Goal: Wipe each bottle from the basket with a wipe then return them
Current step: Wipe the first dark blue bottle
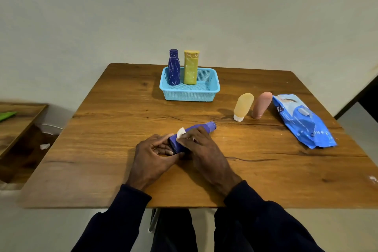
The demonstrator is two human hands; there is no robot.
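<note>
The purple bottle lies slanted, cap pointing far right. The left hand curls its fingers round the near end; the right hand pinches the wipe on its middle.

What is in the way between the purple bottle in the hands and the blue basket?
Nothing visible. Only bare table lies between the purple bottle and the basket. The orange tube and pink tube stand to the right. A blue bottle and a yellow bottle stand in the basket's left part; its right part is free.
</note>
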